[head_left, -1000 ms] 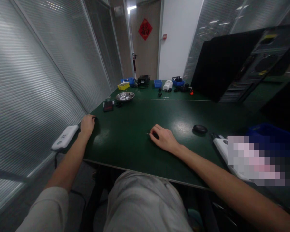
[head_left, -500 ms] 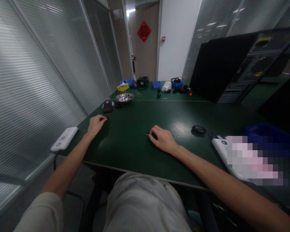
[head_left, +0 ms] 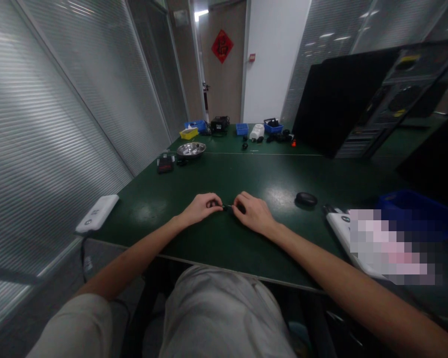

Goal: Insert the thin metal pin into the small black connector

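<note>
Over the middle of the green table, my left hand pinches a small dark piece between thumb and fingers. Just right of it my right hand is closed on a thin, pale, pin-like piece, whose tip points left at the dark piece. The two pieces meet or nearly meet between my fingertips; whether they touch is too small to tell. A black mouse-shaped object lies to the right of my right hand.
A metal dish and a dark box stand at the back left. White devices lie at the left edge and right. A blue bin is far right, beside a large computer case.
My left hand has moved right and slightly toward me, bringing its small dark piece to my right hand. My right hand has barely moved.
</note>
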Action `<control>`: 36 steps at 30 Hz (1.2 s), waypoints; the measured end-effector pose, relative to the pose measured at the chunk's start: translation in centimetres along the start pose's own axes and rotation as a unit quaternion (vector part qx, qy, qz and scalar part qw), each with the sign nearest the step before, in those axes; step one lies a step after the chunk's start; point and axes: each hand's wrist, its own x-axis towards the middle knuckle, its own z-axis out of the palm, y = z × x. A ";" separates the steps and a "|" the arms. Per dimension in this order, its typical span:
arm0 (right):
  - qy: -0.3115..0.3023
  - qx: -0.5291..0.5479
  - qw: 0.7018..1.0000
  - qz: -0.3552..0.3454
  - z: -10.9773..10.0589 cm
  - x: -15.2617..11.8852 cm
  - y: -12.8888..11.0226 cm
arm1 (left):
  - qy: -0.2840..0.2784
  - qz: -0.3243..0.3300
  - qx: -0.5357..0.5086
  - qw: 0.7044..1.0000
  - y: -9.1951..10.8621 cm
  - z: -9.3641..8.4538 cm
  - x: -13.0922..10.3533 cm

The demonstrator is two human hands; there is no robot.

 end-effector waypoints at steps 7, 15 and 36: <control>-0.013 -0.027 1.000 -0.010 -0.1 -0.1 -0.3 | -0.001 0.018 -0.014 1.000 0.1 -0.2 0.0; -0.019 -0.022 0.999 -0.045 -0.1 -0.1 -0.3 | 0.002 0.016 -0.027 0.999 -0.2 -0.3 -0.1; -0.041 -0.056 0.994 -0.086 0.3 0.2 -0.6 | 0.010 0.000 -0.022 1.000 -0.2 0.0 0.0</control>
